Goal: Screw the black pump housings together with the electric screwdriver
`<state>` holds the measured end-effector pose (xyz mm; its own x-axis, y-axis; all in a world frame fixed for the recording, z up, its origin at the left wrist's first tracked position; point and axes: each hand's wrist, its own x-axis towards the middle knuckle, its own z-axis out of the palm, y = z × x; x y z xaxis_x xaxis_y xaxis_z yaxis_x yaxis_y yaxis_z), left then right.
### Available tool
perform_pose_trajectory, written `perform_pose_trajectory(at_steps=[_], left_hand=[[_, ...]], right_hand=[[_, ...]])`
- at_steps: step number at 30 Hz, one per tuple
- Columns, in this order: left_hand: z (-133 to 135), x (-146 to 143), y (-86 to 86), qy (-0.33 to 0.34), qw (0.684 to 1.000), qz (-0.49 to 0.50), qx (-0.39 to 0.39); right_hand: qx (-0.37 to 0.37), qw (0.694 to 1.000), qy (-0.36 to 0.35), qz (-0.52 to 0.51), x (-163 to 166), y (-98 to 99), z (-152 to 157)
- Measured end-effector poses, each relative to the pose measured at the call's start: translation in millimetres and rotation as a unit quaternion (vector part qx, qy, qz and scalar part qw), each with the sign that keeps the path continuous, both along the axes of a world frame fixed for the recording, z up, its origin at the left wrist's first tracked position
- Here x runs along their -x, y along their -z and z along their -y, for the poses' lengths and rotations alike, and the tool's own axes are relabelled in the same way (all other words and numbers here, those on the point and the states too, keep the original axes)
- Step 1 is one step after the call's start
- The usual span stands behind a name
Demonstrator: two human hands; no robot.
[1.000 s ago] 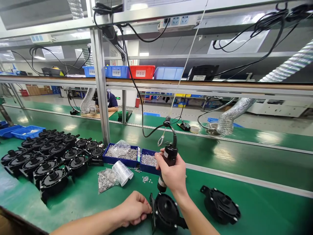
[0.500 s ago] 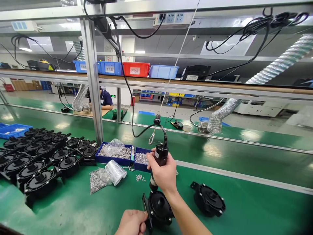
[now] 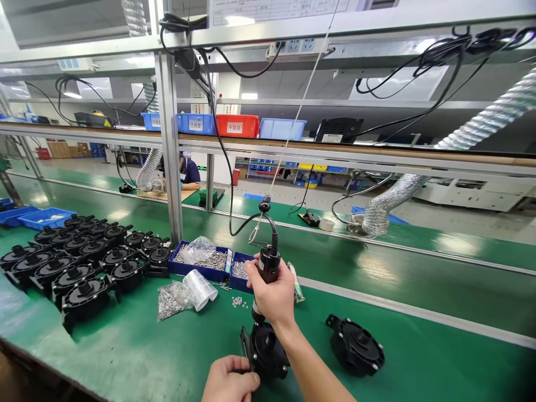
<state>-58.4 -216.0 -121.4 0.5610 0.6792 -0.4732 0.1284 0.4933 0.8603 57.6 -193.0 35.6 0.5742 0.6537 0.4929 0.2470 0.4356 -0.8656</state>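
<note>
My right hand [image 3: 274, 293] is wrapped round a black electric screwdriver [image 3: 268, 264], which hangs upright from a cord. Its lower end meets the rim of a round black plastic housing [image 3: 268, 346] on the green bench. With fingers closed, my left hand [image 3: 232, 379] grips the flat bracket on the housing's left side. Part of the housing is hidden behind my right forearm. To the right lies a second black housing [image 3: 355, 345] with silver screws round its edge. Loose nuts [image 3: 239, 302] are scattered left of the screwdriver.
Many black housings [image 3: 86, 290] stand in rows at left. Blue trays of screws [image 3: 209, 261] and small metal parts [image 3: 240, 269] sit behind my hands, near a bag of hardware [image 3: 172, 298] and a clear plastic roll [image 3: 200, 289]. Across the line, a person [image 3: 190, 173] sits.
The view has tilted and shifted slightly, so the scene sits a little differently. My right hand still holds the screwdriver on the housing, and my left thumb has moved a little on the bracket.
</note>
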Motion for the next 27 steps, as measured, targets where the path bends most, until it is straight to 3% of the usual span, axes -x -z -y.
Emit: perform_pose_trajectory(at_steps=[4,9,12,16,21,27], left_hand=[[-5.4,-1.7,-21.1,0.024,0.996,-0.079,-0.032],[-25.1,15.0,-36.6,0.058,0.996,-0.05,-0.053],[-35.7,23.1,-44.9,0.04,0.996,-0.068,-0.036],[-40.6,25.3,-57.4,0.064,0.992,-0.105,-0.003],[-50.1,25.8,-63.4,0.082,0.988,-0.128,0.02],[-67.5,25.3,-67.8,0.158,0.974,-0.158,0.034]], right_hand=[[-0.004,1.0,0.003,-0.012,1.5,-3.1,1.8],[-0.01,1.0,0.003,-0.005,1.1,-1.9,2.3],[-0.008,1.0,-0.007,-0.007,0.3,1.2,1.7],[-0.006,1.0,-0.017,-0.011,-0.4,3.8,0.7],[-0.009,1.0,-0.021,-0.021,-0.8,2.8,0.5],[-0.009,0.999,-0.032,-0.019,-2.2,2.0,0.1]])
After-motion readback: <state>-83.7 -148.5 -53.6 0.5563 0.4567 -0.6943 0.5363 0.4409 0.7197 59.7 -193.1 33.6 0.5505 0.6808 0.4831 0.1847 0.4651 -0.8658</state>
